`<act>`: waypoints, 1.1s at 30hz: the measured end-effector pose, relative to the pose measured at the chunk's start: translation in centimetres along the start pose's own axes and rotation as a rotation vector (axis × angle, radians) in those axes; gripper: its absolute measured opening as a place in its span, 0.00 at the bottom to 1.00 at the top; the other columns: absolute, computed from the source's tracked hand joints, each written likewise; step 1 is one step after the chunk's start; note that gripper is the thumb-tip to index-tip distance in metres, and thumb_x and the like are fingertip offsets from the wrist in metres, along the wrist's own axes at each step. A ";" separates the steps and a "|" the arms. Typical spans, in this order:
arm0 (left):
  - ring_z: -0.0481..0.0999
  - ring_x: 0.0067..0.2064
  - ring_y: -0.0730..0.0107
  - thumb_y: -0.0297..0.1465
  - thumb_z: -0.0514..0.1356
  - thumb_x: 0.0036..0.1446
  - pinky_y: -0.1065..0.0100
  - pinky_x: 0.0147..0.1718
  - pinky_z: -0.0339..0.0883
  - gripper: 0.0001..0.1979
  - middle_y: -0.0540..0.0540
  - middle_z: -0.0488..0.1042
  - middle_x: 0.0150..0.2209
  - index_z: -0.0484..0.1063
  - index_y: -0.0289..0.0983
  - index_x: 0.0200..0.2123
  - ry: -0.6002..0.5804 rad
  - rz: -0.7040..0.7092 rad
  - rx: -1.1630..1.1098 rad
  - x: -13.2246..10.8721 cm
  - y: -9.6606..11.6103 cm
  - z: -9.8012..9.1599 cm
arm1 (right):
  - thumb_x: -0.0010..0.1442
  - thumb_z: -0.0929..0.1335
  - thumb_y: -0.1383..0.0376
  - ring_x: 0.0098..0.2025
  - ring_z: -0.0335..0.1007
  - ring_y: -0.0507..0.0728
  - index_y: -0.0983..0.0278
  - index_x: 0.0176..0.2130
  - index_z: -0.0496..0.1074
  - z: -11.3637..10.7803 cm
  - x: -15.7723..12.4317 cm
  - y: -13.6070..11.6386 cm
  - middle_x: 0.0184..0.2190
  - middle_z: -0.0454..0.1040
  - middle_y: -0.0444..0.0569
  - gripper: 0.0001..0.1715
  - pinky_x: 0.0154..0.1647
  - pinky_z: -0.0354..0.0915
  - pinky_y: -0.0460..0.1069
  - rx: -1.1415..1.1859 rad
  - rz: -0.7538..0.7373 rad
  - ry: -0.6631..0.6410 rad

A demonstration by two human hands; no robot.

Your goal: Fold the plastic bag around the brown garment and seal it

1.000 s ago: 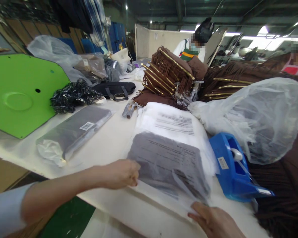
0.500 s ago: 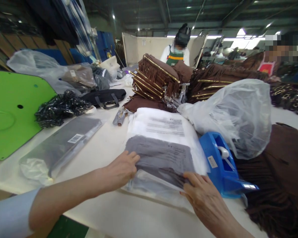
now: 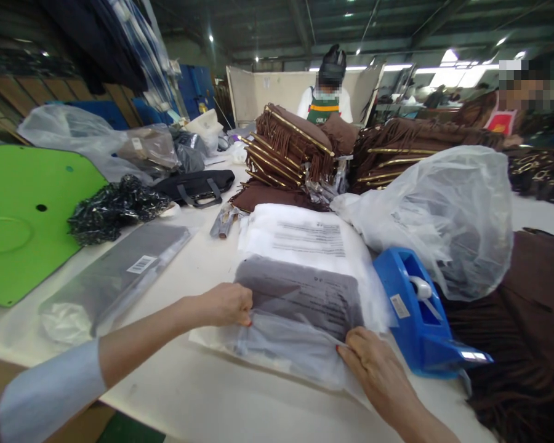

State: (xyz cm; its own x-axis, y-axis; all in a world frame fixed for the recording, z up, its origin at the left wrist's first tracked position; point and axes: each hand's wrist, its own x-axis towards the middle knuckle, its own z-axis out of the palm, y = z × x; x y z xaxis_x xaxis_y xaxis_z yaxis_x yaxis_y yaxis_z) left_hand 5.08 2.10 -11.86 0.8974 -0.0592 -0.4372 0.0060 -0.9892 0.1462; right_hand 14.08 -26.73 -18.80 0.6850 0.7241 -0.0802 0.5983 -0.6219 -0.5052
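A flat dark brown-grey item (image 3: 300, 286) lies inside a clear printed plastic bag (image 3: 277, 338) in front of me. The bag rests partly on a stack of white-looking printed plastic bags (image 3: 300, 231). My left hand (image 3: 231, 304) is closed in a pinch on the bag's left edge near its open end. On the opposite side, my right hand (image 3: 373, 363) grips the right edge between thumb and fingers. Loose film at the near end stretches between both hands. To the right stands a blue tape dispenser (image 3: 410, 307) with a white part inside.
At left lie a bagged grey item with a barcode (image 3: 120, 271), crumpled black plastic (image 3: 115, 209) and a green panel (image 3: 28, 215). Brown fringed bags (image 3: 290, 147) are piled behind. A clear plastic sack (image 3: 438, 215) bulges at right. Co-workers (image 3: 327, 98) are beyond the table.
My left hand has gone from fingers laid over the item to a tight pinch at the bag's edge. The film's near end now spreads wider between my hands.
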 end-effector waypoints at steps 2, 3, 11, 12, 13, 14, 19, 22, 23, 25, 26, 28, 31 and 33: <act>0.73 0.34 0.60 0.27 0.59 0.51 0.63 0.34 0.63 0.05 0.43 0.74 0.30 0.73 0.33 0.25 0.082 -0.040 0.103 -0.1 1.3 0.7 | 0.62 0.58 0.61 0.37 0.62 0.58 0.63 0.27 0.65 0.7 -0.2 -0.2 0.32 0.68 0.48 0.16 0.39 0.54 0.54 -0.067 -0.006 0.080; 0.73 0.36 0.56 0.24 0.57 0.53 0.59 0.36 0.63 0.05 0.40 0.74 0.31 0.73 0.32 0.27 0.117 -0.067 0.146 -0.3 2.0 1.4 | 0.62 0.58 0.61 0.37 0.62 0.58 0.63 0.27 0.66 1.0 -0.2 -0.2 0.32 0.68 0.48 0.15 0.39 0.54 0.54 -0.087 -0.006 0.097; 0.55 0.61 0.58 0.25 0.47 0.61 0.54 0.57 0.50 0.19 0.41 0.63 0.57 0.59 0.32 0.56 0.776 0.650 0.371 0.1 4.5 6.9 | 0.62 0.59 0.62 0.38 0.63 0.59 0.64 0.28 0.66 1.1 0.2 -0.2 0.33 0.68 0.48 0.14 0.39 0.56 0.54 -0.081 0.027 0.046; 0.52 0.62 0.60 0.29 0.47 0.63 0.53 0.60 0.46 0.19 0.44 0.61 0.59 0.58 0.34 0.57 0.701 0.696 0.348 0.6 4.5 6.7 | 0.62 0.59 0.62 0.38 0.64 0.58 0.63 0.28 0.67 1.0 0.2 0.1 0.32 0.68 0.48 0.15 0.39 0.56 0.54 -0.065 0.019 0.044; 0.51 0.63 0.61 0.32 0.46 0.63 0.52 0.61 0.43 0.20 0.46 0.59 0.60 0.57 0.35 0.57 0.613 0.705 0.319 1.1 4.4 6.3 | 0.62 0.59 0.61 0.38 0.64 0.58 0.63 0.27 0.67 1.0 0.2 0.4 0.32 0.68 0.48 0.15 0.39 0.57 0.53 -0.041 0.010 0.049; 0.51 0.63 0.61 0.35 0.46 0.64 0.51 0.61 0.42 0.21 0.47 0.58 0.61 0.56 0.37 0.58 0.527 0.692 0.286 1.6 4.3 5.8 | 0.62 0.59 0.60 0.39 0.65 0.57 0.63 0.27 0.67 1.0 0.1 0.7 0.33 0.69 0.49 0.16 0.40 0.58 0.53 -0.008 0.001 0.057; 0.45 0.65 0.57 0.39 0.48 0.63 0.47 0.61 0.39 0.26 0.47 0.52 0.63 0.48 0.41 0.62 0.323 0.685 0.142 2.5 3.5 4.5 | 0.55 0.64 0.51 0.41 0.66 0.58 0.62 0.24 0.67 0.5 -1.0 2.9 0.40 0.68 0.52 0.19 0.39 0.63 0.51 0.128 0.100 0.280; 0.44 0.65 0.58 0.38 0.50 0.62 0.49 0.61 0.38 0.27 0.47 0.51 0.63 0.47 0.42 0.62 0.342 0.692 0.118 2.4 3.4 4.9 | 0.54 0.63 0.46 0.36 0.67 0.57 0.62 0.23 0.67 0.6 -1.6 3.6 0.37 0.68 0.52 0.23 0.35 0.65 0.51 0.203 0.168 0.328; 0.44 0.65 0.59 0.39 0.50 0.62 0.50 0.61 0.37 0.27 0.47 0.52 0.63 0.47 0.42 0.62 0.350 0.693 0.118 2.3 3.4 5.0 | 0.53 0.63 0.45 0.34 0.67 0.57 0.62 0.23 0.68 0.8 -1.7 3.8 0.36 0.68 0.51 0.24 0.35 0.65 0.51 0.236 0.192 0.348; 0.45 0.65 0.60 0.39 0.50 0.62 0.52 0.62 0.37 0.27 0.47 0.52 0.63 0.48 0.43 0.62 0.353 0.691 0.123 2.3 3.5 4.9 | 0.52 0.62 0.42 0.33 0.67 0.57 0.61 0.24 0.68 1.2 -2.0 3.9 0.34 0.68 0.51 0.26 0.34 0.65 0.51 0.285 0.249 0.405; 0.45 0.65 0.60 0.39 0.50 0.61 0.53 0.62 0.37 0.27 0.47 0.52 0.63 0.48 0.43 0.62 0.350 0.686 0.126 2.3 3.5 4.8 | 0.51 0.62 0.41 0.32 0.67 0.57 0.61 0.24 0.67 1.4 -2.2 3.8 0.31 0.68 0.50 0.27 0.33 0.65 0.51 0.297 0.273 0.416; 0.46 0.64 0.59 0.38 0.51 0.61 0.52 0.62 0.36 0.27 0.46 0.52 0.63 0.50 0.42 0.61 0.330 0.677 0.135 2.2 3.6 4.6 | 0.52 0.62 0.41 0.31 0.66 0.57 0.62 0.26 0.67 1.6 -3.0 3.6 0.29 0.68 0.49 0.27 0.32 0.64 0.51 0.296 0.323 0.426; 0.46 0.64 0.59 0.38 0.52 0.60 0.52 0.62 0.35 0.27 0.47 0.51 0.63 0.49 0.42 0.61 0.338 0.687 0.140 2.2 3.7 4.7 | 0.54 0.61 0.44 0.31 0.65 0.56 0.63 0.34 0.68 0.4 -4.8 3.0 0.32 0.68 0.50 0.26 0.30 0.63 0.49 0.276 0.373 0.553; 0.47 0.64 0.61 0.37 0.52 0.61 0.54 0.62 0.34 0.26 0.48 0.53 0.63 0.50 0.44 0.61 0.416 0.680 0.102 2.3 3.8 5.1 | 0.56 0.62 0.47 0.31 0.63 0.55 0.63 0.37 0.67 -1.7 -6.1 2.8 0.35 0.68 0.51 0.23 0.31 0.62 0.49 0.195 0.365 0.733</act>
State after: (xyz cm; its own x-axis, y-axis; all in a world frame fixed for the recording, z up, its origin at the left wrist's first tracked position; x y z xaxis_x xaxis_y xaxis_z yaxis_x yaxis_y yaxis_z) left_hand 4.86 -2.49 -16.84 0.7808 -0.6187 0.0875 -0.6236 -0.7628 0.1711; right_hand 12.27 -33.36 -18.29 0.9585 0.0685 0.2769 0.2502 -0.6682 -0.7006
